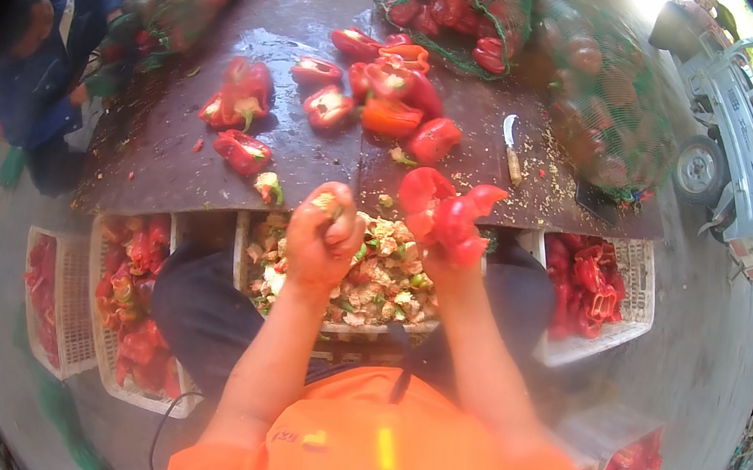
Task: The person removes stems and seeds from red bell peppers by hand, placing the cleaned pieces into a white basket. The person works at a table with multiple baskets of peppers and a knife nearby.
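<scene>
My left hand (319, 245) is closed around a pale seeded pepper core (325, 201), most of it hidden by the fingers. Opened red bell pepper pieces (449, 216) rise from my right hand (449, 267), which grips them from below. Below both hands, a crate (240, 253) holds pepper cores, seeds and green stems (381, 278). Several red bell peppers (396, 88) lie heaped on the brown tabletop (168, 136), some cut open. A small knife with a wooden handle (513, 164) rests to the right among scattered seeds. One loose core (270, 187) sits near the table's front edge.
Green mesh sacks of peppers (460, 3) line the table's far side. Crates of red peppers stand on the left (131, 310) and right (633, 290). A dark flat object (596, 201) lies at the right edge. Another person (41, 70) sits at left; a three-wheeled vehicle (744, 155) stands at right.
</scene>
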`<state>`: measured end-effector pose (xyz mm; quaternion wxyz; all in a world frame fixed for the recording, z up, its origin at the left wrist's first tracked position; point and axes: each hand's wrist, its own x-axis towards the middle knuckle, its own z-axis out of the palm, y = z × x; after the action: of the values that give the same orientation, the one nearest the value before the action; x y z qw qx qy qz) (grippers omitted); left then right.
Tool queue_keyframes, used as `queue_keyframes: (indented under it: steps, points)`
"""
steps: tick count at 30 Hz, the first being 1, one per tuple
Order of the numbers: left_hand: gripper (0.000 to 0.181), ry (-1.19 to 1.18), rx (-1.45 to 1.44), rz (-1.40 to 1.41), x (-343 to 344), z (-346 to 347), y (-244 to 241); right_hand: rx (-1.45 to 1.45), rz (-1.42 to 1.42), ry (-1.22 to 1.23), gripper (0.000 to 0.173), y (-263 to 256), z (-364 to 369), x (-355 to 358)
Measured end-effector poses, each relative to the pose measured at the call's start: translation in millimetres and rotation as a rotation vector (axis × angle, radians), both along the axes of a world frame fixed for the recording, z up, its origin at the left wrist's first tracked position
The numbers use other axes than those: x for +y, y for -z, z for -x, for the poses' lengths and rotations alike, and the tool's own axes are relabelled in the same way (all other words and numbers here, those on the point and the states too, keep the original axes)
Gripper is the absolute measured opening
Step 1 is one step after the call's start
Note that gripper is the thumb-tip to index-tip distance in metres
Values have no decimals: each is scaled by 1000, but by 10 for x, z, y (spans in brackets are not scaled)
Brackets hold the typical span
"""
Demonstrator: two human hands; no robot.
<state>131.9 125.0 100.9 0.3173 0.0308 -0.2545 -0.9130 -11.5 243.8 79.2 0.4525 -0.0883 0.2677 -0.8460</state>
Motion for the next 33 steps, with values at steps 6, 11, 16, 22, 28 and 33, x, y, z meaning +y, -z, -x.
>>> queue_keyframes:
  steps: [6,11,16,22,28,33]
  points:
    - [33,333,-777,1004,-166,-481,168,-142,419,-54,35,32,112,162]
    - [63,201,-663,493,-86,-677,425,35,163,-65,23,-142,-26,268]
    - [79,58,-553,353,307,-121,22,1631,-246,124,22,-267,0,84]
    - [40,-202,-713,255,47,-382,332,1384,-217,321,20,-436,105,302]
    - [22,-1,-894,546,259,-307,335,105,95,-111,28,-255,232,566]
    - [16,88,-1067,991,333,-409,411,158,38,230,29,-234,517,966]
